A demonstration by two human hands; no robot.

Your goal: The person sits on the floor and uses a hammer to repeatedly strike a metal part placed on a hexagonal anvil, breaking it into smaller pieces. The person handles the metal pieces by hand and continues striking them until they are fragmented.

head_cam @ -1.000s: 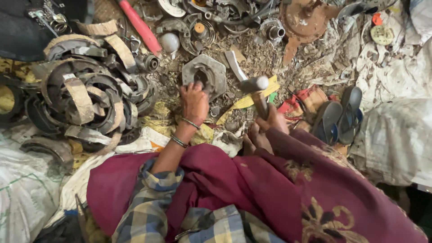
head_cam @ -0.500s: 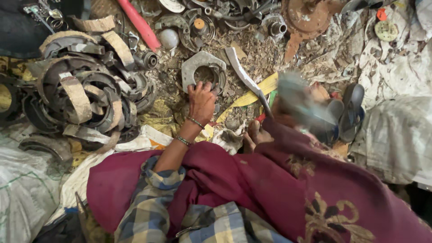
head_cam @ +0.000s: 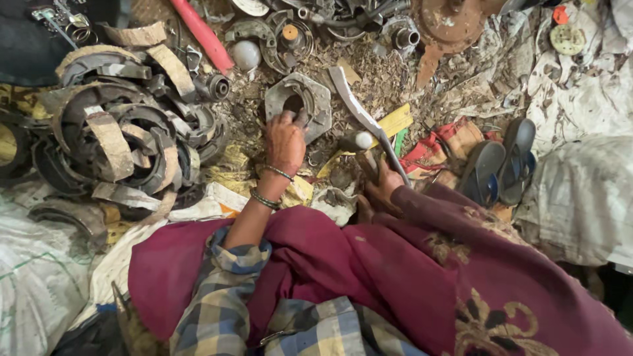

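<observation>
Left hand (head_cam: 285,140) is down on the floor, fingers (head_cam: 287,118) curled over the near edge of the grey metal casting (head_cam: 300,102), gripping it at the rim of its round hole. The casting lies flat in the dirt and shavings, straight ahead of the person, just beyond the wrist with its bangles (head_cam: 270,188).

Right hand (head_cam: 381,188) sits low by the knee, fingers clenched round the wooden handle of a hammer (head_cam: 359,146). The hammer head points up and away, its pale face near the casting but not touching it. A long curved metal strip (head_cam: 362,115) runs past, just right of the hammer head, and a yellow scrap (head_cam: 394,122) lies under it.

To the left, a big heap of worn brake shoes (head_cam: 112,132), curved and rust-brown, piled against each other. A red tube (head_cam: 201,33) slants along the top, with a small pale ball (head_cam: 245,54) beside it. A rusty disc (head_cam: 455,23) sits at the top right. Off to the right, a pair of dark sandals (head_cam: 501,165) lie side by side on the floor, next to white sacking (head_cam: 580,191). A maroon shawl (head_cam: 409,277) covers the person's lap.
</observation>
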